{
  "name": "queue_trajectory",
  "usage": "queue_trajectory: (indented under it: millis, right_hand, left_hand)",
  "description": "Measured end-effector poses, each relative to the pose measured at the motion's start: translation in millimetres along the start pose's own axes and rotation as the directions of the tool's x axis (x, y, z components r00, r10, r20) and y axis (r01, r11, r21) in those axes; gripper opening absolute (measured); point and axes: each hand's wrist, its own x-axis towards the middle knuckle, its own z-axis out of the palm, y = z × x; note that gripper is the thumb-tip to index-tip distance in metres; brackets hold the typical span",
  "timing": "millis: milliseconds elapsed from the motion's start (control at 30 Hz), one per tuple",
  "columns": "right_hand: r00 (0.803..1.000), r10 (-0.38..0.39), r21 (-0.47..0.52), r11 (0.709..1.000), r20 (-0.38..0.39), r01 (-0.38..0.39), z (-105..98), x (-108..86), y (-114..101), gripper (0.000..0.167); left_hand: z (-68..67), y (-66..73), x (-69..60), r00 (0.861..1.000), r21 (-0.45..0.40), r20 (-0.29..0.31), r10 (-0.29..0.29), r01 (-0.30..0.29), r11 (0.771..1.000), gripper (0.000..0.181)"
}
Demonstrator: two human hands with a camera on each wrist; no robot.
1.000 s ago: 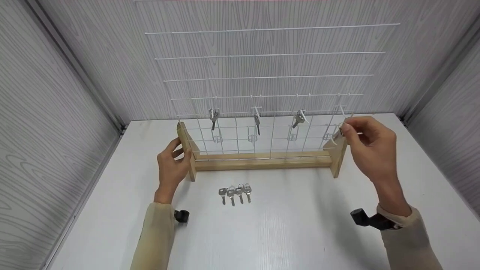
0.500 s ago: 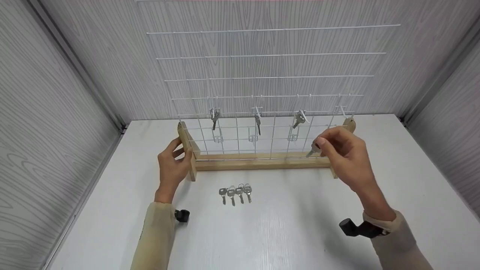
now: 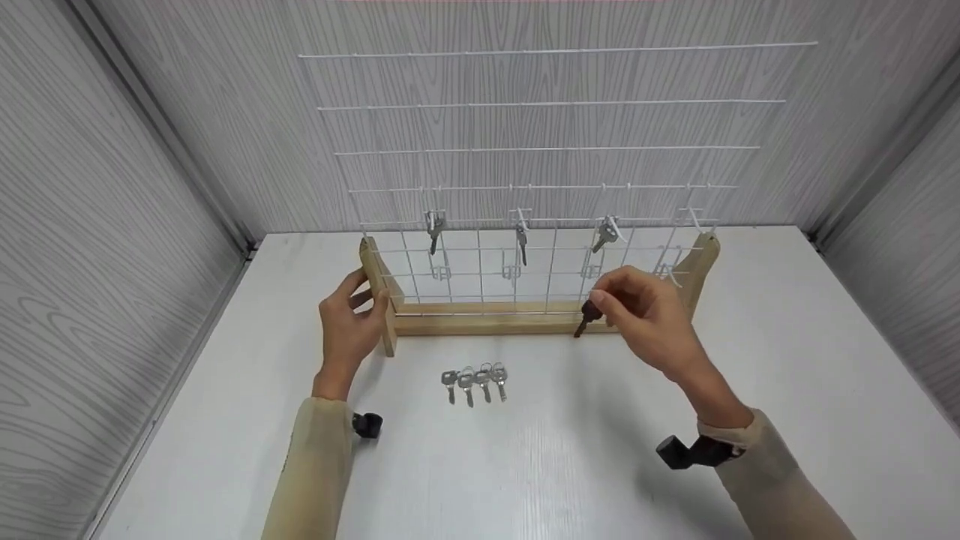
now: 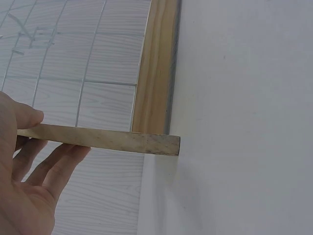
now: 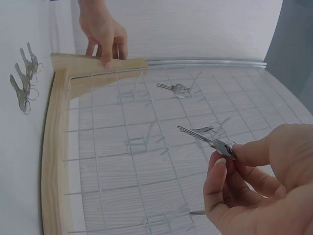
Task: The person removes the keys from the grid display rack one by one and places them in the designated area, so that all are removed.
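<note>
The left hand grips the wooden side post of a white wire rack; in the left wrist view its thumb and fingers lie on both sides of the post. Between thumb and fingertips the right hand pinches a key by its head, blade slanting down, in front of the lower grid. The right wrist view shows that key with its small ring. Three keys, such as the middle one, hang from upper hooks. The upper right hook holds no key.
Several keys with rings lie in a row on the white table before the rack. A wooden crossbar joins the side posts. Lower hooks stick out of the grid. Wood-patterned panels stand at the sides and back.
The right hand has moved left and slightly down from the rack's right side, carrying the key. The left hand keeps its hold on the post. The view has shifted slightly.
</note>
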Motion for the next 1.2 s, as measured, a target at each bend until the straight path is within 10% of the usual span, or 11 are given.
queue_trajectory:
  millis: [433,1200]
  right_hand:
    - [0.965,0.092,-0.036,0.996,0.244,-0.086,41.1,15.1,33.0,0.01]
    - [0.829,0.278,-0.111,0.96,0.486,-0.257,92.3,25.4,88.3,0.008]
  left_hand:
    - [1.2,0.4,2.0,1.0,-0.028,0.006,-0.016,0.016,0.999,0.045]
    - [1.4,-0.7,0.7,1.0,-0.017,-0.004,-0.019,0.019,1.0,0.047]
